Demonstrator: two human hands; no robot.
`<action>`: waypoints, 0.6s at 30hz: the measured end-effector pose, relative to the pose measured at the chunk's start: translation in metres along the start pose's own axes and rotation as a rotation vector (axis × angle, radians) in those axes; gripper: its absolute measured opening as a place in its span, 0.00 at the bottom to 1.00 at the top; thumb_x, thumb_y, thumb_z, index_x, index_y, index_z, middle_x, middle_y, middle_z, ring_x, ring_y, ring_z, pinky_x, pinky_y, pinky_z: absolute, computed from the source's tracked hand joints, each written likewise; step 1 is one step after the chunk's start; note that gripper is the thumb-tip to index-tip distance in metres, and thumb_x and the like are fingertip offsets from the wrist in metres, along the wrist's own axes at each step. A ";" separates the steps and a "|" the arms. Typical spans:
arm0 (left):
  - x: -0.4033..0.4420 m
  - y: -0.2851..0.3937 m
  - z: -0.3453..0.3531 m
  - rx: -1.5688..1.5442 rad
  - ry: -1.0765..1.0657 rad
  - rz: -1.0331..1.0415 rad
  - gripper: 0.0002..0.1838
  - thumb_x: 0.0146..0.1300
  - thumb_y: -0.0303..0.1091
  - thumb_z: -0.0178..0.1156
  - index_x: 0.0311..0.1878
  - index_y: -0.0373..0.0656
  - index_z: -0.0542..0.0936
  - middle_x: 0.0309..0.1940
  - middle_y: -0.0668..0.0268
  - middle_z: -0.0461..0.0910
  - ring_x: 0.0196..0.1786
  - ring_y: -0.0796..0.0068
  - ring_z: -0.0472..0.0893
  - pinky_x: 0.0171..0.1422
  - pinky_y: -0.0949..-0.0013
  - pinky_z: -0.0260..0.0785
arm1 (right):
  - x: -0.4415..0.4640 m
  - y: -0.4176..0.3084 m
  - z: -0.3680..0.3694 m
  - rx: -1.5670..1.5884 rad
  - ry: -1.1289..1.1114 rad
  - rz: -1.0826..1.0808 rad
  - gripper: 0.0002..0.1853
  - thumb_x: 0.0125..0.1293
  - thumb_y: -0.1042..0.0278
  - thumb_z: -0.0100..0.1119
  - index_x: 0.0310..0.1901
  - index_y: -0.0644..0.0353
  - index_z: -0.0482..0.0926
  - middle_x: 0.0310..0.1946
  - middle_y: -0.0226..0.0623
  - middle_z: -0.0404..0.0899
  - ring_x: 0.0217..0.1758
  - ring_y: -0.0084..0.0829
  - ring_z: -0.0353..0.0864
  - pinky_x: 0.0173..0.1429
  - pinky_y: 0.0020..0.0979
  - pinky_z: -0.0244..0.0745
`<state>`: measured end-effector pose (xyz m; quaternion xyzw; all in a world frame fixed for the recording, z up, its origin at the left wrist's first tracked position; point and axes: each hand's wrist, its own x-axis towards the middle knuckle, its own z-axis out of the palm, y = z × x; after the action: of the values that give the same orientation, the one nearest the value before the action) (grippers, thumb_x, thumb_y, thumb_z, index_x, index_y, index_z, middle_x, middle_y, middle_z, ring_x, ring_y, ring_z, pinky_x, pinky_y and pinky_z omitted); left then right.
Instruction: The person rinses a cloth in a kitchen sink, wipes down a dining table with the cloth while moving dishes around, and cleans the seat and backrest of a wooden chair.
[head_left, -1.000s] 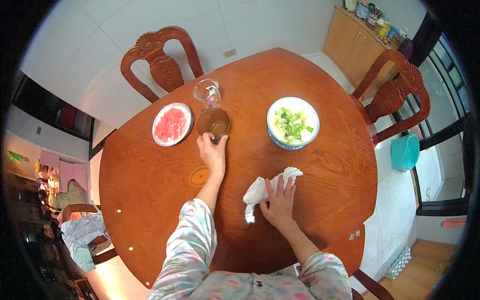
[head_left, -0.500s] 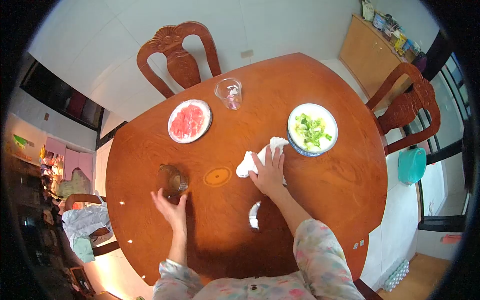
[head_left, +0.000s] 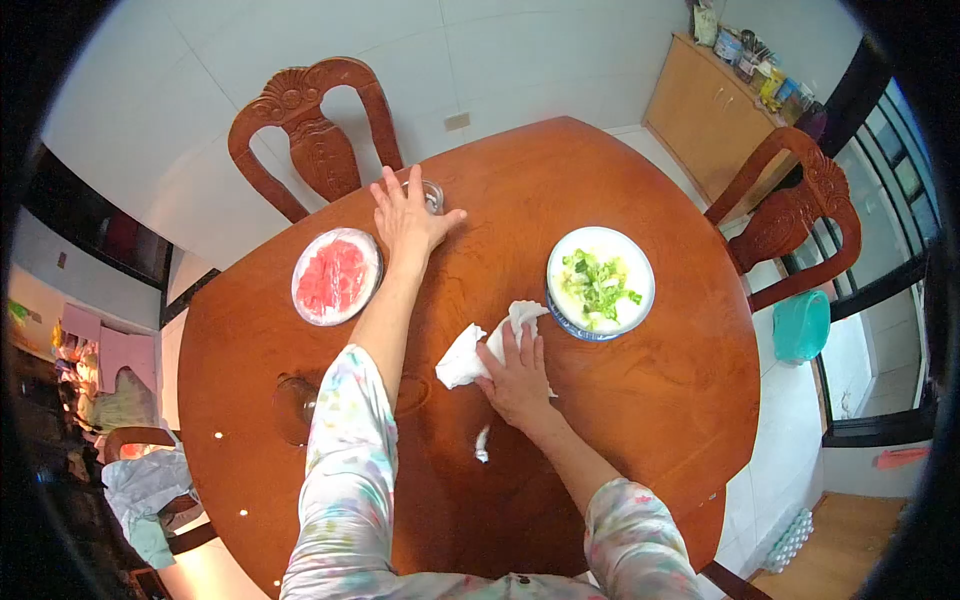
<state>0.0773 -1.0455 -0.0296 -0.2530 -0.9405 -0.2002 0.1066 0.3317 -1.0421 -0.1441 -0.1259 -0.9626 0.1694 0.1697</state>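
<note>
Currently reaching across the wooden table (head_left: 640,420) with the left hand (head_left: 410,222), opened wide, with fingers fanned out and thumb stretched well to the side, at the clear cup (head_left: 434,197) near the far edge. Released rather than clenched; cannot tell past the fingers whether touching the cup or only just above it. Resting the right hand (head_left: 516,384) on the crumpled white cloth (head_left: 463,357), with fingers loosely spread and laid over the fabric, not balled around it. Bunched near the middle of the table, close to the near left side of the blue-and-white bowl (head_left: 572,327) with chopped greens on top. To the left of the clear cup, close to the left forearm, a plate (head_left: 330,319) of red pieces. Farther down, just beside the left sleeve (head_left: 350,450), a brown glass (head_left: 294,410), hard to make out against the wood.

Compared with a second ago, no longer gripping the brown glass next to the clear cup; already let go of it on the left side half a second ago, and since moved up to the cup with the left hand. Still on the cloth with the right, now nearer the bowl than a second earlier.
</note>
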 end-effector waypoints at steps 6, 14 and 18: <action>0.002 -0.017 0.011 0.031 -0.010 -0.007 0.42 0.41 0.44 0.66 0.63 0.45 0.67 0.58 0.53 0.68 0.57 0.48 0.67 0.62 0.55 0.64 | 0.030 0.001 0.007 0.010 0.028 -0.006 0.30 0.60 0.49 0.58 0.63 0.48 0.68 0.68 0.57 0.52 0.72 0.64 0.43 0.71 0.63 0.42; -0.125 -0.077 -0.065 0.025 -0.037 0.181 0.37 0.41 0.38 0.68 0.60 0.47 0.71 0.51 0.53 0.68 0.52 0.50 0.69 0.57 0.54 0.66 | 0.051 0.005 0.017 -0.019 0.075 -0.033 0.31 0.59 0.47 0.57 0.64 0.46 0.68 0.67 0.58 0.54 0.71 0.65 0.45 0.71 0.63 0.43; -0.183 -0.096 -0.111 0.057 -0.201 0.090 0.40 0.42 0.38 0.70 0.63 0.48 0.68 0.55 0.53 0.66 0.57 0.51 0.66 0.60 0.54 0.65 | 0.049 0.010 0.018 0.018 0.065 -0.072 0.31 0.60 0.47 0.57 0.64 0.47 0.67 0.67 0.58 0.53 0.71 0.65 0.47 0.70 0.63 0.44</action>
<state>0.1941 -1.2485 -0.0160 -0.3105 -0.9395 -0.1419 0.0280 0.2825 -1.0230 -0.1496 -0.0950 -0.9590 0.1678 0.2079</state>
